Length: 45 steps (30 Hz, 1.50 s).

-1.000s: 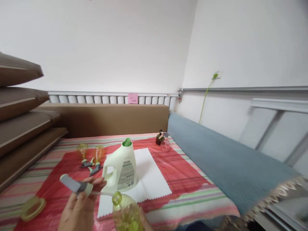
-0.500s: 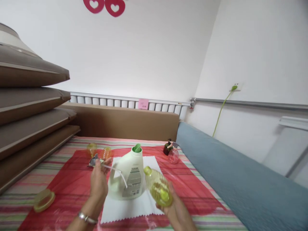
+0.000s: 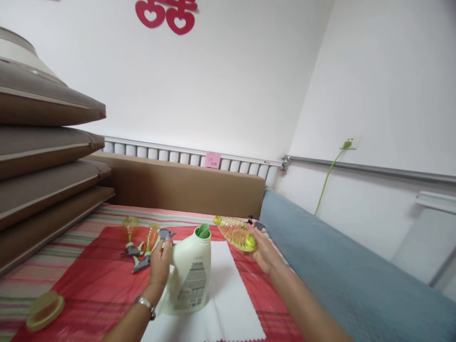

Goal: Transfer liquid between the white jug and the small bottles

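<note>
My left hand (image 3: 160, 263) is beside the handle side of a pale green detergent jug (image 3: 194, 270). Its fingers are closed on a grey spray trigger head (image 3: 166, 233); the dip tube is not visible from here. A ribbed, clear yellow bottle (image 3: 233, 232) lies nearly sideways in my right hand (image 3: 262, 249), its neck pointing left toward the jug's top. The jug stands upright, with a green spout (image 3: 203, 231) showing in its open mouth. Two yellowish spray bottles, one at the far left (image 3: 130, 228) and one nearer (image 3: 151, 236), lie with grey trigger heads.
A white cloth (image 3: 228, 289) lies under the jug on a red sheet (image 3: 96, 270). At front left is a yellow round lid-like piece (image 3: 44, 311). Stacked brown cushions (image 3: 53, 175) rise at left; a blue padded board (image 3: 338, 261) runs along the right.
My right hand has raised the yellow bottle up and away, turning it more sideways. My left hand has moved right with the spray head, closer to the jug. The view has shifted slightly.
</note>
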Tool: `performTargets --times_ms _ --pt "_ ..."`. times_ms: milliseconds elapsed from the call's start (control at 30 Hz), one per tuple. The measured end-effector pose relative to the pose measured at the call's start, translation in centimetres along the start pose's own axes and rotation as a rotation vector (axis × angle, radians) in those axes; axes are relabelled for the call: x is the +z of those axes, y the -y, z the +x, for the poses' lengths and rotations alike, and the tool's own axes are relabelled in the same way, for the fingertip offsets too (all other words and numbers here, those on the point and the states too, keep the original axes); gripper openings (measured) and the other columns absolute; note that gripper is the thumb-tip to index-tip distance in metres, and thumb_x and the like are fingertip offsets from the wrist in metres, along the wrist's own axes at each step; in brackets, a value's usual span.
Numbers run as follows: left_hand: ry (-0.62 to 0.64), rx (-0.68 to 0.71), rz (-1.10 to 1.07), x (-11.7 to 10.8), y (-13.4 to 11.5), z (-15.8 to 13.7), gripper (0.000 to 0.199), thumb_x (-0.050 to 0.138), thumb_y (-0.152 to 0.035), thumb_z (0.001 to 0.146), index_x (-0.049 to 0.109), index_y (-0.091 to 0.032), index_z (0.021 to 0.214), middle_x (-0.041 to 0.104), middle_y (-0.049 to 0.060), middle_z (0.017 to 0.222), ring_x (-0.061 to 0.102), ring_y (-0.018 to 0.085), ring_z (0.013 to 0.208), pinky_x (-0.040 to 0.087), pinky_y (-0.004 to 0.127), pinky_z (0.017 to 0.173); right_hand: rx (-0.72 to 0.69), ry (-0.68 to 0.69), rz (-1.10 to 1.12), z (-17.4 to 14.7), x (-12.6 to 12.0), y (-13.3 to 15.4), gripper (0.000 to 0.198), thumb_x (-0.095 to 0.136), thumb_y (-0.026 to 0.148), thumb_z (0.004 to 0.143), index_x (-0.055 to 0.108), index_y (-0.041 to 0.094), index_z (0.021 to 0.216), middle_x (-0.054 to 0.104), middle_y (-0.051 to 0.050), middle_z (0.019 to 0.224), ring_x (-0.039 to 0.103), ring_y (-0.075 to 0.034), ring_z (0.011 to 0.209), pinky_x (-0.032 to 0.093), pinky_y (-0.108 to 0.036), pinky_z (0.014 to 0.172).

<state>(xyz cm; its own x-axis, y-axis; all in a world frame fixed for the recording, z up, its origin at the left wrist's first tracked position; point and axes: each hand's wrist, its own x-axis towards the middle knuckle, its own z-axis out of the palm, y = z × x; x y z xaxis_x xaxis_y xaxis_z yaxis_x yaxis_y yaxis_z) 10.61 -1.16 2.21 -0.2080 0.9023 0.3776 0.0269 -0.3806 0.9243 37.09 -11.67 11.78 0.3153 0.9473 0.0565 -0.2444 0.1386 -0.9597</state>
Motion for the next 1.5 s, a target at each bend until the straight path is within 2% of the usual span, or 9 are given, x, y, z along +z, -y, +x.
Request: performTargets --times_ms 167,267,367,533,833,1000,1167,1333,1500 --pt "0.016 0.093 0.137 1.2 0.4 0.1 0.036 0.046 -0.052 0.078 0.058 -0.019 0.072 0.062 0.004 0.067 0.055 0.022 0.068 0.041 0.032 0.066 0.0 -0.005 -0.068 0.3 -0.5 0.9 0.039 0.063 0.047 0.073 0.057 0.02 0.1 0.07 -0.007 0.09 0.065 -0.022 0.078 0.047 -0.028 0.054" --pt "0.077 0.12 0.213 2.0 0.1 -0.1 0.037 0.042 -0.052 0.081 0.057 -0.019 0.077 0.062 0.004 0.067 0.057 0.022 0.067 0.041 0.032 0.066 -0.004 -0.024 -0.119 0.0 -1.2 1.9 0.038 0.065 0.047 0.071 0.057 0.02 0.098 0.07 -0.006 0.09 0.065 -0.021 0.075 0.046 -0.026 0.05" --pt "0.138 0.13 0.32 2.8 -0.4 -0.4 0.037 0.035 -0.052 0.085 0.055 -0.02 0.081 0.058 0.002 0.06 0.057 0.022 0.06 0.04 0.03 0.061 -0.011 -0.046 -0.164 -0.1 -2.2 2.9 0.04 0.066 0.047 0.07 0.056 0.022 0.099 0.069 -0.005 0.089 0.065 -0.02 0.072 0.046 -0.026 0.048" --pt "0.194 0.171 0.493 4.4 -1.2 -0.7 0.037 0.032 -0.05 0.088 0.054 -0.021 0.087 0.056 0.001 0.06 0.057 0.021 0.06 0.035 0.027 0.057 -0.03 -0.108 -0.232 0.1 -4.5 4.1 0.037 0.067 0.046 0.069 0.056 0.021 0.095 0.069 -0.004 0.082 0.064 -0.019 0.069 0.049 -0.028 0.052" --pt "0.261 0.226 0.605 6.5 -2.9 -1.1 0.037 0.032 -0.049 0.088 0.056 -0.021 0.091 0.063 0.006 0.073 0.059 0.022 0.068 0.033 0.025 0.054 -0.04 -0.231 -0.443 0.5 -7.6 5.5 0.042 0.07 0.047 0.065 0.053 0.02 0.092 0.063 -0.002 0.076 0.06 -0.015 0.061 0.046 -0.024 0.045" --pt "0.292 0.227 0.681 7.7 -4.0 -1.6 0.037 0.032 -0.049 0.088 0.056 -0.022 0.089 0.061 0.004 0.07 0.059 0.022 0.067 0.032 0.024 0.053 -0.072 -0.264 -0.644 0.7 -8.6 7.0 0.049 0.074 0.048 0.06 0.054 0.02 0.094 0.062 -0.002 0.075 0.058 -0.015 0.06 0.043 -0.021 0.042" --pt "0.337 0.234 0.718 8.6 -4.7 -2.0 0.039 0.031 -0.05 0.089 0.056 -0.021 0.095 0.063 0.005 0.071 0.061 0.023 0.069 0.032 0.025 0.053 -0.14 -0.281 -0.867 0.7 -8.6 8.6 0.049 0.074 0.049 0.058 0.054 0.022 0.093 0.061 -0.001 0.074 0.056 -0.015 0.061 0.039 -0.021 0.044" --pt "0.366 0.239 0.749 9.0 -5.0 -2.3 0.039 0.029 -0.051 0.089 0.055 -0.022 0.094 0.063 0.005 0.072 0.061 0.024 0.071 0.033 0.025 0.054 -0.236 -0.306 -1.084 0.7 -7.7 9.7 0.051 0.077 0.046 0.053 0.055 0.021 0.092 0.06 -0.002 0.078 0.055 -0.017 0.069 0.039 -0.025 0.056" --pt "0.358 0.236 0.75 8.9 -4.8 -2.2 0.038 0.028 -0.05 0.09 0.054 -0.022 0.091 0.063 0.005 0.073 0.061 0.024 0.072 0.033 0.025 0.055 -0.348 -0.213 -1.247 0.0 -5.7 10.8 0.055 0.076 0.047 0.054 0.055 0.021 0.097 0.061 -0.002 0.087 0.054 -0.02 0.08 0.039 -0.029 0.07"
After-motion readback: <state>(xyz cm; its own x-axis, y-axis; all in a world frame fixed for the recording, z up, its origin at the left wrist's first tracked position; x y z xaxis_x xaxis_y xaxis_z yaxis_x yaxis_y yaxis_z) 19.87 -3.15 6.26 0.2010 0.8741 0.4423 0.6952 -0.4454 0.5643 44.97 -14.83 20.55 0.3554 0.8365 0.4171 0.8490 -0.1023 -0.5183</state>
